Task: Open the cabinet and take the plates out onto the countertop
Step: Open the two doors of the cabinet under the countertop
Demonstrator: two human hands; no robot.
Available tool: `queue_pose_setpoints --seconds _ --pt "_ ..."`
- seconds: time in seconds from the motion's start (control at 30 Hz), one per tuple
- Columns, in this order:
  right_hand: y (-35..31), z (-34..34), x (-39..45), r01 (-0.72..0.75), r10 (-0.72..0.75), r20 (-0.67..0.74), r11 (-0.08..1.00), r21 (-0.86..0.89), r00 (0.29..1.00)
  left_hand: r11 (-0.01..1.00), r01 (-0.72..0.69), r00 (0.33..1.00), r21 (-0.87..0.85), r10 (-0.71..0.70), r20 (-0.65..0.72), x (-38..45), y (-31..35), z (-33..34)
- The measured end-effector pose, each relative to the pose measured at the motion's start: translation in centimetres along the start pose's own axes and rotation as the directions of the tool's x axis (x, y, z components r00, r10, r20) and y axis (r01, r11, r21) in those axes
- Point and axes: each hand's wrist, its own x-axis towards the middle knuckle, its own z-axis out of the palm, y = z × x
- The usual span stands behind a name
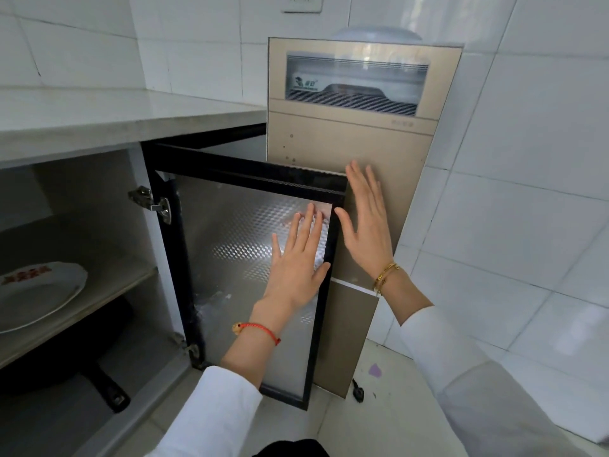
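Note:
The cabinet door [230, 258], black-framed with a patterned frosted panel, stands swung wide open to the right. My left hand [296, 258] lies flat with fingers spread on the inner side of the panel near its free edge. My right hand [365, 225] is also spread flat just past the door's outer edge, against the beige appliance. Inside the cabinet, a white plate [36, 295] with a red pattern rests on the middle shelf [108, 298] at the far left. The pale countertop [99, 117] runs above the cabinet.
A tall beige appliance [356, 133] stands right behind the open door, against the tiled wall. A dark pan [66, 357] with a black handle sits on the cabinet floor under the shelf. A small black object [358, 392] lies on the floor by the appliance.

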Motion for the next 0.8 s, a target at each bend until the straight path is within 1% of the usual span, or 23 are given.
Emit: queue_pose_setpoints --seconds 0.1,0.23,0.4,0.5,0.6,0.8 --pt "0.2 0.1 0.0 0.040 -0.040 0.009 0.998 -0.049 0.999 1.000 -0.005 1.000 0.003 0.005 0.016 -0.1 -0.2 -0.3" --pt "-0.1 0.2 0.0 0.035 -0.034 0.011 0.998 -0.054 0.999 1.000 -0.014 0.998 0.011 0.014 0.064 -0.1 -0.2 -1.0" --pt "-0.8 0.0 -0.5 0.049 -0.049 0.002 0.996 -0.070 0.999 0.999 -0.038 0.996 0.013 0.037 0.080 -1.3 -0.8 -2.1" --pt "-1.7 0.0 -0.9 0.047 -0.048 -0.018 0.997 -0.062 0.999 1.000 -0.025 0.997 -0.004 0.025 0.070 -2.6 -1.4 -3.0" --pt "-2.5 -0.3 -1.2 0.050 -0.054 -0.043 0.994 -0.094 0.998 1.000 -0.006 0.999 0.001 0.006 0.051 -4.2 -2.2 -4.1" --pt "-5.1 -0.6 -2.0 0.144 -0.174 -0.088 0.951 -0.275 0.981 0.999 0.038 0.999 0.006 -0.038 -0.030 -7.1 -3.8 -6.9"
